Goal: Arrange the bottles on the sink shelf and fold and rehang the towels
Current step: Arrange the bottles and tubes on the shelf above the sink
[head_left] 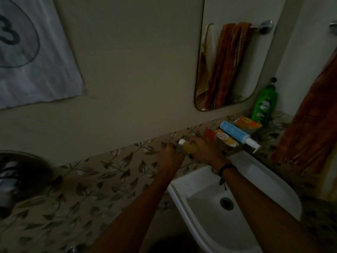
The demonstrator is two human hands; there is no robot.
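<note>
I see the yellow bottle (189, 148) held at the left end of the shelf (268, 137), just behind the sink (251, 167)'s back-left corner; my right hand (204, 153) wraps its body; my left hand (169, 158) curls round its capped end; further right a blue pump bottle (234, 133) lies on its side beside an orange packet (249, 123); a green bottle (264, 105) stands upright at the right end; an orange towel (310, 136) hangs beyond.

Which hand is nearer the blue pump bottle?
Right. The right hand grips the yellow bottle just left of the blue pump bottle; the left hand is farther left, at the cap end.
</note>
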